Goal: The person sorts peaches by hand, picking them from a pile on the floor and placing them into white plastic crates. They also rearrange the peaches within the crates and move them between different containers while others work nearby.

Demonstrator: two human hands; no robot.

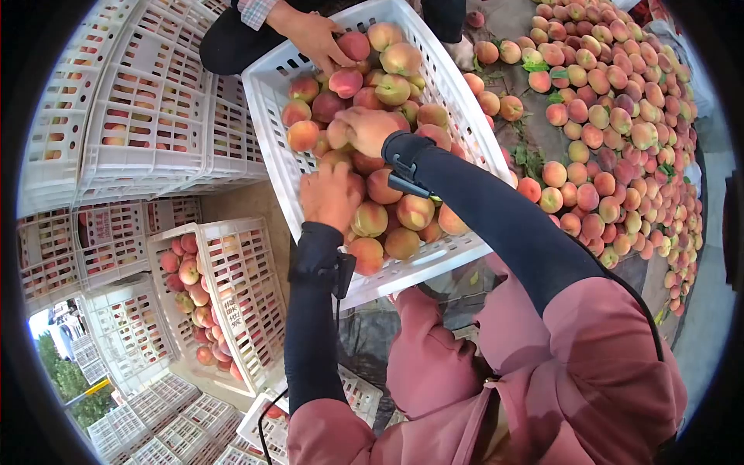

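the peaches [415, 211] lay heaped in the white crate [387, 284], under both hands. the left hand [329, 198] had its fingers spread over fruit, and the right hand [370, 130] was bent over more; i couldn't tell if either was clamped on one. each peach seemed light, firmish, easily bruised, best cupped round its sides. another person's hand [314, 39] reached in at the far end. the side crate [232, 312] and stacked crates [143, 167] held peaches too.
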